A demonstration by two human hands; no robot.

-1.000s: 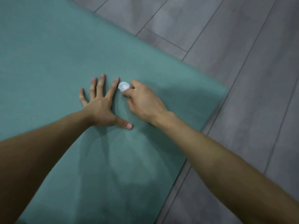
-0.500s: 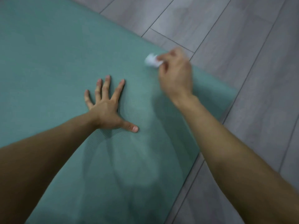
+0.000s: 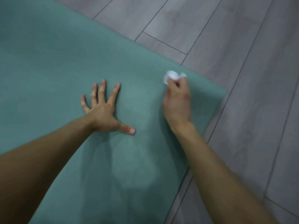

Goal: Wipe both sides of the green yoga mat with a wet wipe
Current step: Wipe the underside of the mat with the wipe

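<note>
Head view, nearest first: both bare forearms reach out over the green yoga mat (image 3: 48,70), which lies flat on the grey plank floor (image 3: 242,46) with one face up. The left hand (image 3: 103,113) is pressed palm-down on the mat, fingers spread and straight, thumb out to the side, holding nothing. Apart from it, further out and to the right, the right hand (image 3: 177,102) has its fingers curled round a small crumpled wet wipe (image 3: 172,76). The wipe shows white past the fingertips, close to the mat's far long edge and not far from its corner (image 3: 221,92). That hand is blurred, so I cannot tell whether the wipe actually touches the surface.

The likely trouble is at that edge. A stroke carried too far would run the wipe onto the floor and bring grit back to the mat. The bracing hand sits well away from the corner, so a dragging wipe could ruck or fold the corner instead of cleaning it. A wad this small covers only a narrow strip, so unwiped bands are easy to leave. The underside looks not yet dealt with.
</note>
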